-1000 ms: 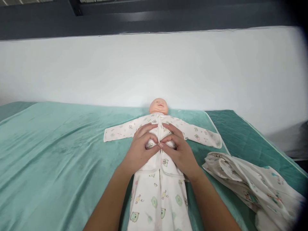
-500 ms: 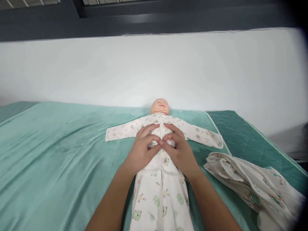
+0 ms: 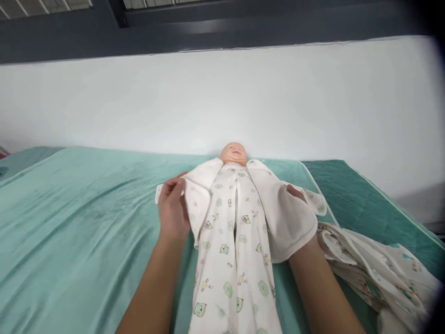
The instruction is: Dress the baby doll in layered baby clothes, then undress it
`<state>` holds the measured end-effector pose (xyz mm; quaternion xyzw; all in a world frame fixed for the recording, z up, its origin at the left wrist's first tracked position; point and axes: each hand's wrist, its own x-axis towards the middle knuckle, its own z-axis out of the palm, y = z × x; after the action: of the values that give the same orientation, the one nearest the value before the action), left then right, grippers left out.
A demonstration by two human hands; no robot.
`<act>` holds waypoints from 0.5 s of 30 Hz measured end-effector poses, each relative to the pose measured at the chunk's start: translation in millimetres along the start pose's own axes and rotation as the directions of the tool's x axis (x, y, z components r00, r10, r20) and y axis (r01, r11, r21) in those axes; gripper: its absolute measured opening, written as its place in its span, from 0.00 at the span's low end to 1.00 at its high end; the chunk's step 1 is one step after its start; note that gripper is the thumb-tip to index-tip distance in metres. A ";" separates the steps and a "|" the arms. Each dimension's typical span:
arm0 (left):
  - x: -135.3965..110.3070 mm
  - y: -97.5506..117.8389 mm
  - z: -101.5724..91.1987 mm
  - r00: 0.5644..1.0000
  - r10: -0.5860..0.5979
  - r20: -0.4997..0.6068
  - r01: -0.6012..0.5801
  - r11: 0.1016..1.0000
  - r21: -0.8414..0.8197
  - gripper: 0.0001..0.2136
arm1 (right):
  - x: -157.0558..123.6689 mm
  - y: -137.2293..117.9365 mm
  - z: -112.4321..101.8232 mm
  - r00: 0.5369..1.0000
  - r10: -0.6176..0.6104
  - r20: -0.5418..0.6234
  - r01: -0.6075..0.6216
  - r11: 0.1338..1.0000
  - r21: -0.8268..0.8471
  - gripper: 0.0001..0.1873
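Observation:
A baby doll (image 3: 233, 153) lies on its back, its head near the wall. The white printed baby top (image 3: 283, 222) on it is spread apart at the front, the plain inner side of both panels showing. Under it, printed baby pants (image 3: 215, 269) reach up to the doll's chest. My left hand (image 3: 173, 208) is closed on the edge of the left front panel, out over that sleeve. On the other side, my right hand (image 3: 297, 192) is behind the right panel, mostly covered by it; its fingertips show curled at the panel's upper edge.
A light green sheet (image 3: 86, 222) covers the bed, with a darker green quilted cover (image 3: 351, 190) at the right. Beside my right forearm lies a crumpled white printed garment (image 3: 378, 264). A white wall (image 3: 167, 106) stands behind the doll's head.
My hands were together at the middle of the top's closed front. They have moved apart to either side, folding the two front panels outward and uncovering the upper part of the pants.

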<state>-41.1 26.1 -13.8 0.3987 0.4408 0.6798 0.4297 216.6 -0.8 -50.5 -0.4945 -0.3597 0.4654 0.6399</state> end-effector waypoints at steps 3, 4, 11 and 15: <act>16.7 -9.1 -13.3 0.944 -0.023 -0.329 0.015 0.999 -0.028 0.09 | 8.9 5.6 -15.8 0.983 0.185 -0.014 -0.182 0.978 0.100 0.21; 19.1 -12.0 -14.5 0.932 -0.009 -0.362 0.015 1.000 0.014 0.08 | 6.2 6.2 -13.5 0.986 0.160 -0.052 -0.154 0.982 0.107 0.21; 11.5 -27.1 6.7 0.983 0.121 0.139 -0.178 0.814 0.553 0.11 | -29.8 3.4 42.4 0.981 -0.064 -0.185 0.059 0.998 -0.028 0.26; 14.1 -28.7 10.4 0.955 0.108 0.277 -0.265 0.730 0.630 0.12 | -28.4 5.3 44.3 0.992 -0.014 -0.123 0.012 1.000 -0.012 0.25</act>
<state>-29.2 48.8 -35.4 0.6402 0.5590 0.4709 0.2364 165.7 -14.2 -44.4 -0.5236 -0.3255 0.4279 0.6610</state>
